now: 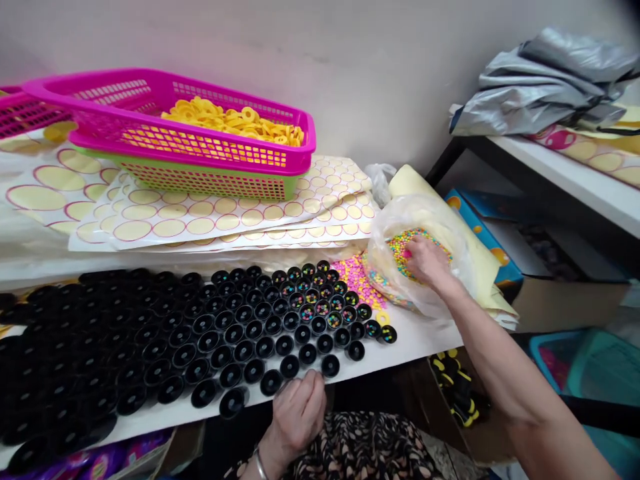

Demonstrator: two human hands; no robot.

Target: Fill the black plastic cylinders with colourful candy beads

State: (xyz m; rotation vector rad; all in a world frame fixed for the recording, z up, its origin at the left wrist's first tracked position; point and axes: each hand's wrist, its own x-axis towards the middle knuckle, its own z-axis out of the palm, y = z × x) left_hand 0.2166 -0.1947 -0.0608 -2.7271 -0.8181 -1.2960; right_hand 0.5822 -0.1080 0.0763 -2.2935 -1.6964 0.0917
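I saw small multicoloured beads [307,312] in some round black plastic cups [234,337] right of centre, most others looking unfilled, while the right hand [427,260] dipped, its grip unclear to me, into a translucent plastic bag [457,230], and the left hand [301,408], lower centre, made a fist.

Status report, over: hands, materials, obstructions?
Right hand in translucent plastic bag of small multicoloured beads. Left hand curled beside round black plastic cups, grip contents hidden. Loose, mostly pink beads beside bag, not blocking its opening.
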